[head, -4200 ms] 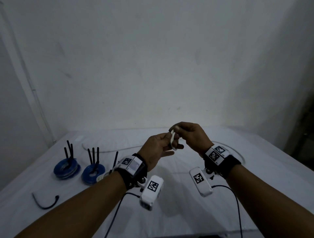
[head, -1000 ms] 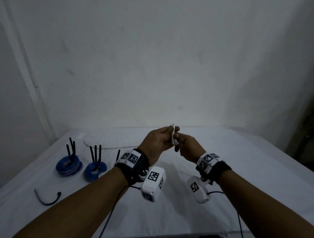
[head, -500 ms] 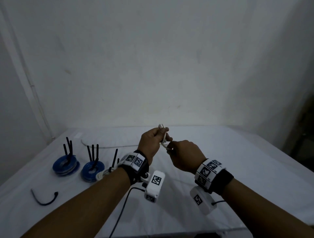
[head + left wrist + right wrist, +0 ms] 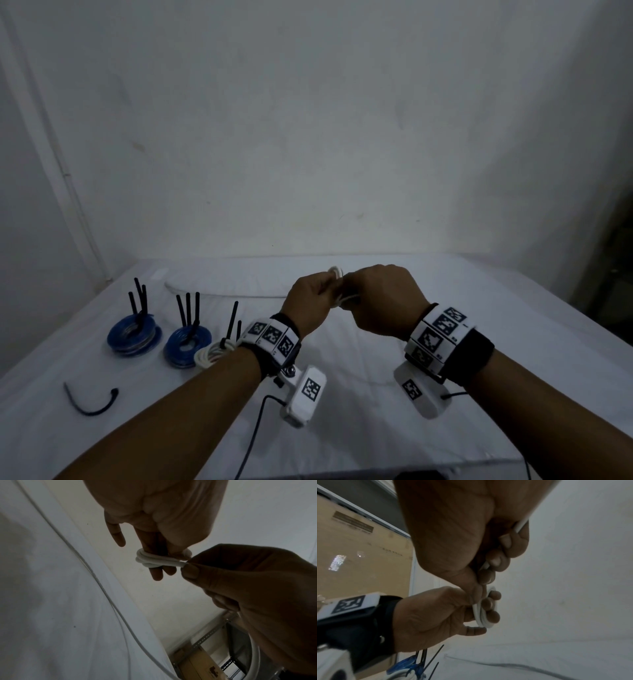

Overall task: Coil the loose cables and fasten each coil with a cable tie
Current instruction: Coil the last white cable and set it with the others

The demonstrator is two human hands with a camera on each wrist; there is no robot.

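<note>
Head view: we see both hands raised together above the white-covered table (image 4: 445, 428), knuckles toward us. The left hand (image 4: 310, 303) has a small coil of white cable (image 4: 337, 274) wound round its middle fingers; the right hand (image 4: 380, 301) meets it from the right.

Left wrist view: several turns of the white cable (image 4: 154, 560) wrap two straight fingers of the left hand (image 4: 159, 513), another finger sticking out free to the side. The right hand (image 4: 248, 588) pinches the strand between thumb and forefinger where it leaves the coil.

Right wrist view: the strand runs on through the curled fingers of the right hand (image 4: 462, 534) and out past the palm. The left hand (image 4: 428, 618) shows the loops (image 4: 482, 614) around its fingers.

On the table at left we note two blue coils, (image 4: 133, 337) and (image 4: 187, 346), and one white coil (image 4: 210, 354), each with black cable ties standing up. One loose black tie (image 4: 90, 404) lies curved nearer the front edge. A loose run of white cable (image 4: 222, 294) lies along the far side of the table.
</note>
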